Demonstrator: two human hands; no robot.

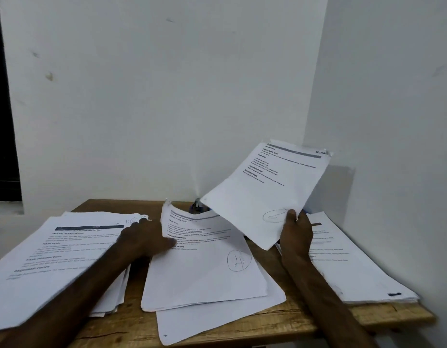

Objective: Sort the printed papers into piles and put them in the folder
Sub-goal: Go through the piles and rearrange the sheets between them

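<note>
head view: right grip (pixel 296 229) pinches a raised sheet (pixel 267 187) by its lower corner above the wooden tabletop (pixel 275 320). left grip (pixel 144 238), blurred, touches the middle pile (pixel 205 272); whether it clasps a page i cannot tell. left pile (pixel 41 259) and right pile (pixel 348 267) flank it.

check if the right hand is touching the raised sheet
Touching. The head view shows the right hand pinching the raised sheet at its lower corner, thumb over the front beside a pen-drawn circle.
</note>
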